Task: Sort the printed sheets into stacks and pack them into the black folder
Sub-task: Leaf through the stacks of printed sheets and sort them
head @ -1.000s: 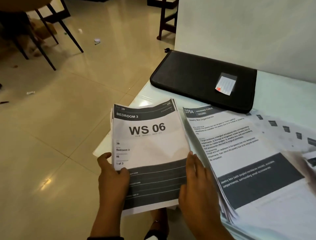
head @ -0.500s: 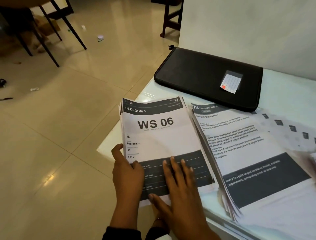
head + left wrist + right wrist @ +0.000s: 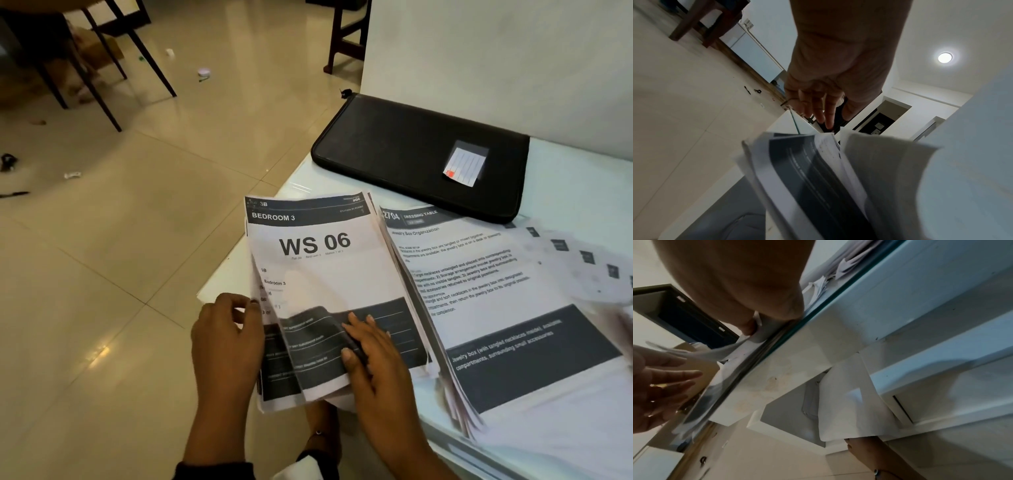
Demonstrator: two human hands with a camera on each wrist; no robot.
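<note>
A stack of printed sheets point(image 3: 318, 274) headed "BEDROOM 3 / WS 06" lies at the table's left front corner and overhangs the edge. My right hand point(image 3: 356, 337) rests on its dark lower band, and thumb and fingers pinch the top sheet point(image 3: 315, 346) into a raised fold. That sheet curls over my right thumb point(image 3: 752, 326) in the right wrist view. My left hand point(image 3: 245, 308) sits at the stack's left edge with relaxed fingers point(image 3: 674, 374) and holds nothing. The closed black folder point(image 3: 411, 150) lies flat behind the stack.
A second stack point(image 3: 496, 291) headed "DRESSING TABLE" lies right of the first, and more sheets point(image 3: 582, 260) fan out beyond it. The white table point(image 3: 565, 178) stands against a wall. Dark chair legs point(image 3: 144, 58) and small litter are on the tiled floor to the left.
My right hand has slid up the stack and bunched the top sheet's lower part into a fold. My left hand has come off the sheet to the stack's left edge.
</note>
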